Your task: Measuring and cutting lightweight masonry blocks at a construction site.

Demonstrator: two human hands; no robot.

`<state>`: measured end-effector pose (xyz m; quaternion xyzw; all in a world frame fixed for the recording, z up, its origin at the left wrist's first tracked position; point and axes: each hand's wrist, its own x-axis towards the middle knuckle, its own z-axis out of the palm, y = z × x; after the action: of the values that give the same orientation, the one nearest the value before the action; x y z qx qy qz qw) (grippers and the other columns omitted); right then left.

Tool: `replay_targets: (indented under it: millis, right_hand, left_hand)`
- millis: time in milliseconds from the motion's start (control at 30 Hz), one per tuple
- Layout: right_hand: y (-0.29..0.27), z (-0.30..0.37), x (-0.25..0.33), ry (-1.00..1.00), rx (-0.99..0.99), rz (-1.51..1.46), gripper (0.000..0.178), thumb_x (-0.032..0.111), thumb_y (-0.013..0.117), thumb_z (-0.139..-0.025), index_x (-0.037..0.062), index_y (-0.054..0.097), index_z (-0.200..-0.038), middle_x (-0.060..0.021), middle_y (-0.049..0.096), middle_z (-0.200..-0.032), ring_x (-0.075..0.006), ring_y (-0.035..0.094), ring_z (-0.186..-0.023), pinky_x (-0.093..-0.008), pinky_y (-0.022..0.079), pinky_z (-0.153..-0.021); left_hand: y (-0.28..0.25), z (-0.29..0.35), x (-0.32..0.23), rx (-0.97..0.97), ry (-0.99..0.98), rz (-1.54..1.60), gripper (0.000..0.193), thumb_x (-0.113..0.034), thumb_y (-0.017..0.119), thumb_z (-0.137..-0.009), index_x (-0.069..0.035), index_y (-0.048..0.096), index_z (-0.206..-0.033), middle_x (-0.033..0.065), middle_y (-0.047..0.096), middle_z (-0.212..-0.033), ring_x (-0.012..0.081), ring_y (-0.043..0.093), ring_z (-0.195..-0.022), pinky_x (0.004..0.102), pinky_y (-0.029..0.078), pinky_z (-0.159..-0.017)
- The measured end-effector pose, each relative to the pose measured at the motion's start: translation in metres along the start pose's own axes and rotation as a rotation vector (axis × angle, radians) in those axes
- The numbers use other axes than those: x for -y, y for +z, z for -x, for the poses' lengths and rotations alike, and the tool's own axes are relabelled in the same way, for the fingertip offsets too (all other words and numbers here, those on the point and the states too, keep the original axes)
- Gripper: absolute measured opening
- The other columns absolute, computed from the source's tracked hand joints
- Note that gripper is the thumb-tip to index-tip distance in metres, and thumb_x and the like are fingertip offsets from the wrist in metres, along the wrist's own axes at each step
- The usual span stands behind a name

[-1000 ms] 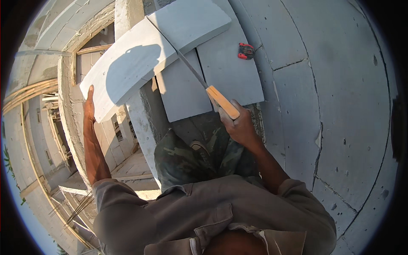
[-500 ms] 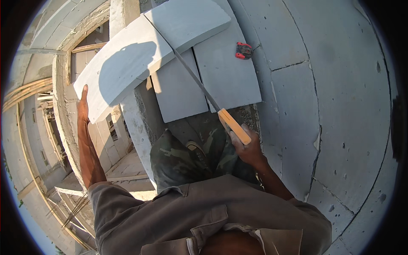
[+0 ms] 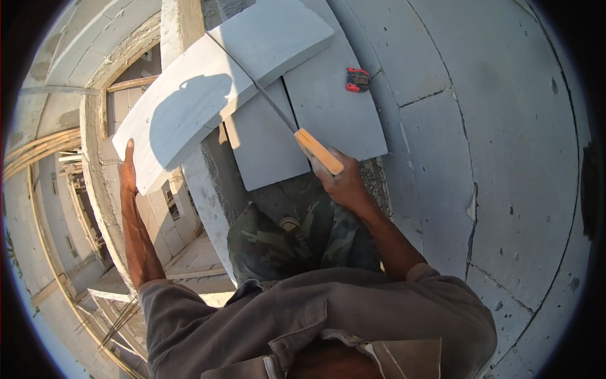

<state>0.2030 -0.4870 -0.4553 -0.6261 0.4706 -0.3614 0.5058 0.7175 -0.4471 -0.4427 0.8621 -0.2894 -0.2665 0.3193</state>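
A long pale aerated concrete block (image 3: pixel 183 120) lies slantwise across other blocks. My left hand (image 3: pixel 128 167) grips its left end, thumb on top and the other fingers hidden beneath. My right hand (image 3: pixel 344 180) is closed around the orange-yellow handle of a handsaw (image 3: pixel 320 152). The saw's thin blade runs away from me into a straight cut across the block, with the block's right part (image 3: pixel 271 35) beyond it. Two flat pale blocks, a nearer one (image 3: pixel 268 139) and one to its right (image 3: pixel 338 114), lie under the sawn block.
A red and black tape measure (image 3: pixel 358 80) rests at the right edge of the right-hand flat block. Along the right stands a jointed block wall (image 3: pixel 435 177). At left, past a concrete ledge (image 3: pixel 211 196), there is a drop to a lower level with bamboo poles (image 3: pixel 44 148) and timber.
My right hand has pushed the saw forward and to the left, so the handle is closer to the block. My left hand stays on the block's end.
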Motion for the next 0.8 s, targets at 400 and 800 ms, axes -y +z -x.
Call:
replay_targets:
  millis: [400, 800]
  right_hand:
    - [-0.019, 0.017, -0.002, -0.026, 0.017, 0.039, 0.022, 0.008, 0.063, -0.084, -0.0054, 0.062, -0.102, -0.0147, 0.065, -0.074, -0.0239, 0.068, -0.071, -0.0343, 0.052, -0.07]
    - [-0.028, 0.037, -0.007, -0.14, 0.04, 0.115, 0.017, 0.008, 0.062, -0.083, -0.0029, 0.061, -0.097, -0.0169, 0.063, -0.078, -0.0242, 0.069, -0.075, -0.0321, 0.052, -0.07]
  left_hand:
    - [0.002, -0.005, 0.006, -0.019, 0.003, 0.033, 0.111, -0.075, 0.061, -0.072, 0.013, 0.039, -0.137, 0.0289, 0.047, -0.133, 0.0354, 0.05, -0.119, 0.0414, 0.04, -0.101]
    - [-0.013, -0.015, 0.017, -0.092, 0.062, -0.119, 0.12, -0.082, 0.057, -0.069, 0.015, 0.038, -0.136, 0.0362, 0.044, -0.132, 0.0431, 0.049, -0.12, 0.0497, 0.042, -0.098]
